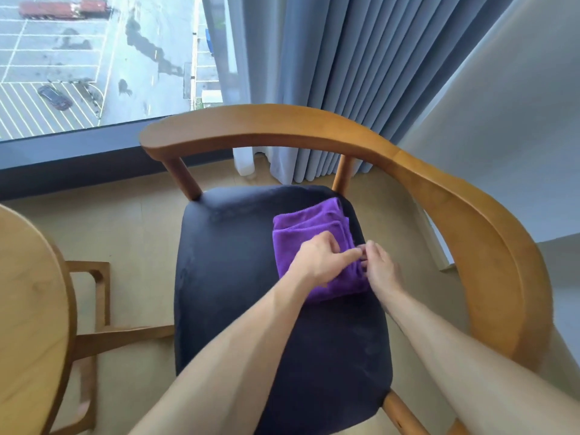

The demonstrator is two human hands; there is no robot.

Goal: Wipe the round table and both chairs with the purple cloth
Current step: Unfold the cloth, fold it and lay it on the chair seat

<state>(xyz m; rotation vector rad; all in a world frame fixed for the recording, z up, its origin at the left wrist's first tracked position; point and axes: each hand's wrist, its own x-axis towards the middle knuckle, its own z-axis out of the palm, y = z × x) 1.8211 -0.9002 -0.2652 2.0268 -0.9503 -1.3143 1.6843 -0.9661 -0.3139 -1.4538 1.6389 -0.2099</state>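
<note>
The purple cloth lies folded on the dark seat of the chair, under my left hand, whose loosely bent fingers rest on top of it, while my right hand pinches its edge just beside my left fingertips. I judge it best to square the fold into a firm pad first, then press flat and sweep in overlapping strokes away from my hands toward the backrest, with the round table off to my left

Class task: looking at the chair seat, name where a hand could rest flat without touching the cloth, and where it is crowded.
Free: the dark seat left of the purple cloth, toward the left back post, and the seat's near part, between the forearms. Crowded: the right rear corner, where the folded cloth lies with the left hand on it and the right hand at its right edge.
</note>
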